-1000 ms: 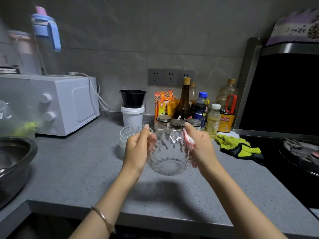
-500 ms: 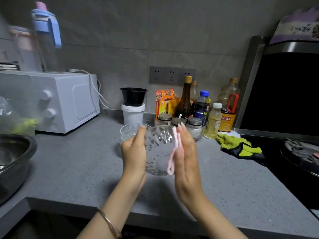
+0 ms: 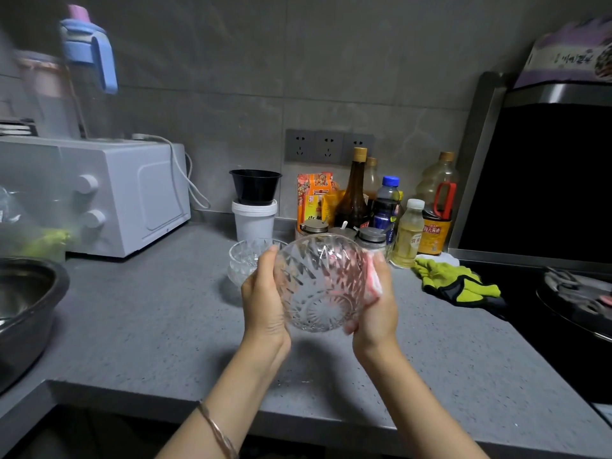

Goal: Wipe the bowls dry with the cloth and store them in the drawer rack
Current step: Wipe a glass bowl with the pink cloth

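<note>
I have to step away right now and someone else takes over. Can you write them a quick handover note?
The left hand grips the glass bowl by its left side, held above the counter.
The right hand holds the pink cloth against that bowl's right outer wall.
The second glass bowl stands on the counter just behind.
Done: no bowl stored yet.
Left: finish wiping this bowl, check the second, store both. The drawer rack is out of view.
</note>
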`<state>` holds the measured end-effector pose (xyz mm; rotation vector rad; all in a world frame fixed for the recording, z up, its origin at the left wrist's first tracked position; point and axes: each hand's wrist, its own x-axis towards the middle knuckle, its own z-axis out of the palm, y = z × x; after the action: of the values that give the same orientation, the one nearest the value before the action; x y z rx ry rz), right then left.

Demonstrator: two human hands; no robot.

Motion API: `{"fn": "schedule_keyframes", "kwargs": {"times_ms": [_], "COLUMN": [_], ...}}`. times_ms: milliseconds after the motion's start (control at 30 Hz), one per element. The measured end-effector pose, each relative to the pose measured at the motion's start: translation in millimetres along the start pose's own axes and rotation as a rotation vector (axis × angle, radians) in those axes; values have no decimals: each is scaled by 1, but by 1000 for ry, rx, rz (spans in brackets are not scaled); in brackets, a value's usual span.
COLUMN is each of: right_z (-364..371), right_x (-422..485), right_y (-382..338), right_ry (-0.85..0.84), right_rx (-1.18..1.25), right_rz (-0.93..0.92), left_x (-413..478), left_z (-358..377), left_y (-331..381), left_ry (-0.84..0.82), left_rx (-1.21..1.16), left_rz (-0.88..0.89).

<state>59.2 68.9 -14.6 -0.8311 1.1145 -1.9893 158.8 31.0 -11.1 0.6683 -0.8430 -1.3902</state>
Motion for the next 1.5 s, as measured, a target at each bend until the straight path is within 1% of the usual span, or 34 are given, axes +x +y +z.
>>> {"fn": "schedule_keyframes", "kwargs": {"times_ms": [33,100,167,233,267,300,333,367,400,433,500,533,567,600,667,700,733,800,833,867,933,1000,1033,1100,1133,1200,1233,1267,1333,1400,1467,1500], "right_z": [-1,-3,-6,-11,-13,-16,-18,-20,-22,-24,-28,-30,-31,-31,-24,-19,-15,-10,-9,-9,-11,-15,-19,-29,-34,-40,-40,-38,-27,-18,-17,-23], "right_x": [0,3,7,8,7,6,6,5,5,5,5,6,6,4,0,-1,-4,-9,-10,-14,-19,-23,-22,-19,-19,-23,-29,-37,-55,-68,-63,-54], "right_y": [2,4,0,-6,-9,-12,-13,-12,-10,-7,-1,0,0,-2,-13,-18,-23,-29,-30,-32,-41,-53,-57,-56,-52,-38,-28,-17,4,14,8,3], "right_ry": [26,63,67,18,-20,-65,-114,-163,-214,-259,-348,-380,-399,-410,-460,-507,-566,-689,-751,-803,-878,-974,-1024,-1079,-1068,-957,-883,-810,-713,-681,-749,-806], "right_rx": [12,45,47,-5,-41,-89,-148,-215,-308,-430,-655,-734,-776,-801,-850,-932,-1062,-1338,-1414,-1444,-1397,-1407,-1472,-1640,-1733,-1866,-1872,-1822,-1666,-1550,-1432,-1447], "right_rz": [42,50,-1,-110,-183,-264,-349,-449,-572,-707,-910,-959,-967,-929,-723,-596,-516,-499,-498,-480,-429,-461,-527,-731,-823,-942,-977,-991,-973,-895,-755,-764], "left_x": [1,4,8,14,15,17,18,18,18,17,15,15,14,13,11,10,8,4,4,4,2,1,1,3,4,3,0,-2,-8,-10,-6,-4], "left_z": [-1,-3,-7,-13,-17,-21,-26,-30,-34,-37,-41,-42,-43,-44,-45,-45,-45,-43,-43,-43,-43,-44,-44,-45,-45,-45,-43,-41,-36,-32,-34,-38], "left_y": [0,-1,-2,-2,0,3,6,8,11,13,16,17,16,16,15,13,12,9,6,4,2,2,2,1,-1,-6,-10,-14,-23,-29,-28,-26], "left_ry": [-23,-74,-119,-204,-289,-379,-458,-516,-562,-589,-590,-582,-568,-551,-527,-508,-485,-437,-422,-411,-409,-416,-413,-387,-364,-317,-289,-262,-212,-210,-237,-252], "left_rx": [-11,18,128,297,373,416,404,351,273,184,66,46,38,42,117,177,234,328,360,381,374,321,286,219,195,193,198,194,189,147,98,94], "left_rz": [-16,-49,-63,-76,-135,-256,-424,-599,-735,-821,-871,-864,-851,-830,-721,-635,-540,-389,-344,-307,-246,-204,-181,-112,-57,87,146,193,247,263,232,205]}}
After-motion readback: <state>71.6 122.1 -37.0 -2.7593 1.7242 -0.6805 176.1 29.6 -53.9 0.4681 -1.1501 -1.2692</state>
